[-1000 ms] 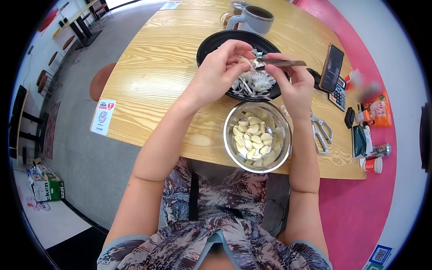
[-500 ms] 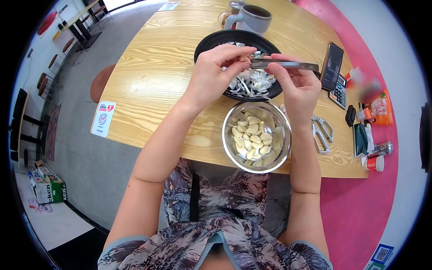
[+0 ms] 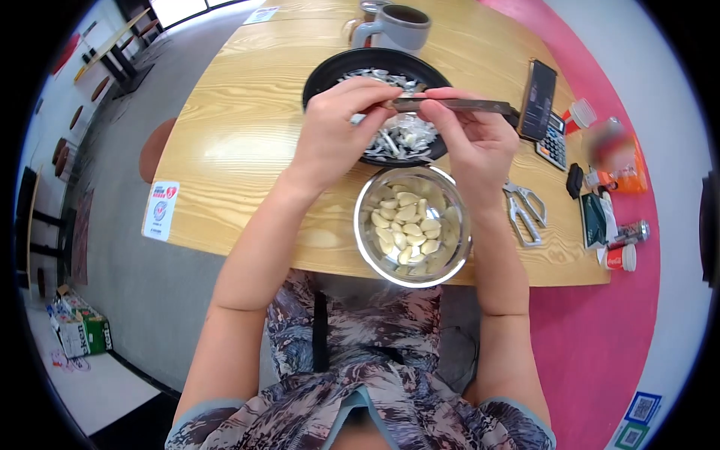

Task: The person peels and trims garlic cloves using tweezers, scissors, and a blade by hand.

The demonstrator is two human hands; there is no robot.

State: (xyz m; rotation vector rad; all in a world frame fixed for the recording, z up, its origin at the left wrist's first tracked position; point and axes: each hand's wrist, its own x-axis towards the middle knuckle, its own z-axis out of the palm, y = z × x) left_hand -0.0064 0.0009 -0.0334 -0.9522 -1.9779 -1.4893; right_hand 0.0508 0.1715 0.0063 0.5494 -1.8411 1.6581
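Over the black pan, my left hand (image 3: 337, 124) pinches a garlic clove, which its fingertips mostly hide. My right hand (image 3: 480, 135) grips a slim dark metal knife (image 3: 472, 106), whose working end meets the left fingertips. Under both hands, the black pan (image 3: 315, 79) holds a heap of white garlic skins (image 3: 401, 142). Nearer my body, a shiny steel bowl (image 3: 454, 255) contains several peeled garlic cloves (image 3: 407, 225); it sits at the table's front edge, left of my right forearm.
Behind the pan stand a grey mug (image 3: 401, 30) and a glass jar. To the right lie scissors (image 3: 525, 214), a propped phone (image 3: 537, 101), a calculator (image 3: 553, 146), and paper cups (image 3: 621, 258). A sticker (image 3: 160, 210) marks the wooden table's left corner.
The whole view has shifted slightly, so the table things appear a little further left. Both hands stay together over the pan, still holding the clove and the knife.
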